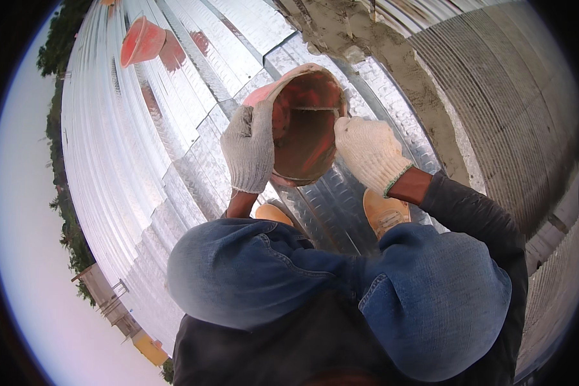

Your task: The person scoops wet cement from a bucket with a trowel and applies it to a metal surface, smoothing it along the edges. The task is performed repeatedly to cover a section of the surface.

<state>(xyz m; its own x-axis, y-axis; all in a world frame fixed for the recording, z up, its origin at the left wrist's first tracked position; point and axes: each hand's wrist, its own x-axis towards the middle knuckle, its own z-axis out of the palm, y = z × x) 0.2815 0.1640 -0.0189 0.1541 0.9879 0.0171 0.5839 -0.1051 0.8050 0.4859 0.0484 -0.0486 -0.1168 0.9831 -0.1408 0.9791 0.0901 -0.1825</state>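
A red bucket (261, 95) is tilted with its mouth toward me, between my knees and the wet mortar strip. Grey-brown residue coats its inside, and a thin pale line crosses the opening; I cannot tell what that line is. On the bucket's left side, my left hand (249, 145), in a knitted white glove dirtied with grey, is closed around the rim with the thumb over the edge. My right hand (370, 147), in a cleaner glove with a green cuff edge, has its fingers closed on the right rim. Whatever lies under the bucket is hidden.
Ribbed, shiny metal decking (135, 122) stretches left, with stepped sheet edges. Another red bucket (143, 42) lies farther up the decking. Wet mortar (402, 71) runs along a grey corrugated surface (502, 109) at right. My tan boots (385, 212) stand on the decking. Trees and buildings show beyond the left edge.
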